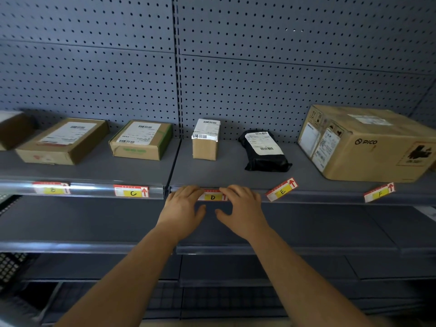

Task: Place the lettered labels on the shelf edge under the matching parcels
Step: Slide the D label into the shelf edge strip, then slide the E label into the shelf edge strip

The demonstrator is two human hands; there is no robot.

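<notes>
**At the shelf's front edge: both hands on the D label**

At the front edge of the upper shelf [212,173], near its middle, both hands press on the D label [213,197]. Left hand [182,206] covers the label's left end, right hand [240,204] its right end. Fingers [188,191] of each hand are spread flat over the edge strip, thumbs hanging below it, not pinched on anything. The D label sits level in the strip, directly below the small upright box [204,140].

Left along the same edge: C label [131,191] seated level in the clear strip, below the green-taped box [141,140]. Further left, B label [51,188], blurred, also in the strip, below the flat brown box [62,141]. Another box [11,129] at the far left, cut off by the frame.

Right of the hands: E label [281,190] tilted, right end up, lying loose at the shelf's front edge, below the black bag parcel [265,152]. F label [379,192] also tilted, at the front edge near the right end, below the big PICO carton [368,142]. Cannot tell whether E and F are stuck on or just resting.

All parcels sit toward the back of the shelf against the pegboard wall [212,67], well apart from each other. A lower shelf [94,223] runs under the forearms.
</notes>
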